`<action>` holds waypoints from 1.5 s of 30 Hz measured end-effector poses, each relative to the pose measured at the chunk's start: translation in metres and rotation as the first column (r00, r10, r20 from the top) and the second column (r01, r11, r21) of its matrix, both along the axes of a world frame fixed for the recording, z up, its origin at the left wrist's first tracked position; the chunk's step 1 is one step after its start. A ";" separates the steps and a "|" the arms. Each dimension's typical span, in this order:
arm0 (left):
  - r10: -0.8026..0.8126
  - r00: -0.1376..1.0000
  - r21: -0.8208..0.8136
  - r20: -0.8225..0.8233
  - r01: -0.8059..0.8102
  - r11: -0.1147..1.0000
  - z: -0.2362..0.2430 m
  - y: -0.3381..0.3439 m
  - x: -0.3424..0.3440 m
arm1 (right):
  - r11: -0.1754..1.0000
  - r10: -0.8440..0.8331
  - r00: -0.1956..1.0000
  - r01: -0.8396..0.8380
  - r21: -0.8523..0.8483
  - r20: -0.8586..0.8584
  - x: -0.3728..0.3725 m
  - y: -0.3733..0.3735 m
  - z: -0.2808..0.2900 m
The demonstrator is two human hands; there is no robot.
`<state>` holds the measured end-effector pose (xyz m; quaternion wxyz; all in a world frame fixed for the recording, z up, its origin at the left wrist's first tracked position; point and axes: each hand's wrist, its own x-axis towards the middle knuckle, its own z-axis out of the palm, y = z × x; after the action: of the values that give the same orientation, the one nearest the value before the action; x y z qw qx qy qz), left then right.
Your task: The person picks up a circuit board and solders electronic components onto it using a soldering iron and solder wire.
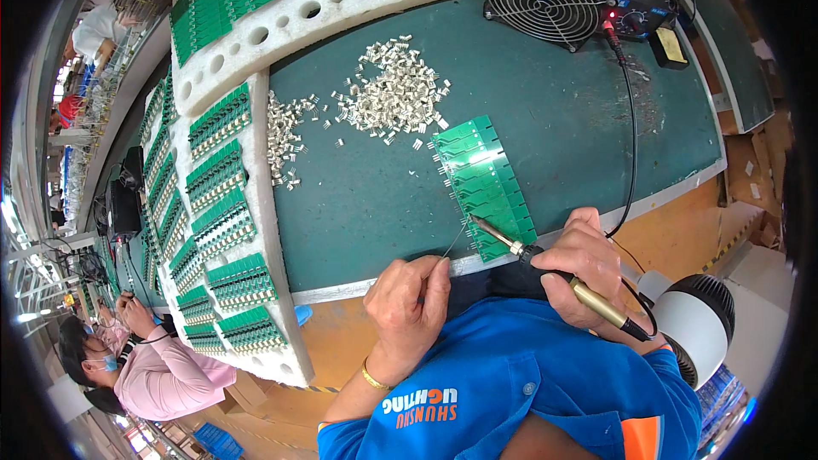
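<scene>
A green circuit board panel lies on the dark green work mat near the front edge, with small white connectors along its left side. My right hand is closed around a soldering iron with a brass-coloured handle. The iron's tip rests at the panel's lower left part. Below and left of it, my left hand pinches a thin solder wire, whose far end reaches to the panel's edge near the tip. Whether the tip and wire touch is too small to tell.
Loose white connectors are heaped beyond the panel. White foam trays with finished-looking boards stand left and at the back. A black fan unit sits far right, its cable running to the iron. A co-worker sits at left.
</scene>
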<state>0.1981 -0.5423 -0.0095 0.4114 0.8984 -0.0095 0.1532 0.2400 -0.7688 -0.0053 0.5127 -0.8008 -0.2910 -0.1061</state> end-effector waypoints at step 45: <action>-0.059 0.998 0.010 0.028 0.059 0.998 0.001 -0.001 0.006 | 0.999 0.020 1.000 -0.020 -0.045 -0.003 -0.002 -0.001 0.005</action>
<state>0.2042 -0.5432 -0.0084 0.4113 0.8974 -0.0425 0.1537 0.2379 -0.7696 -0.0006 0.4961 -0.8091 -0.3008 -0.0933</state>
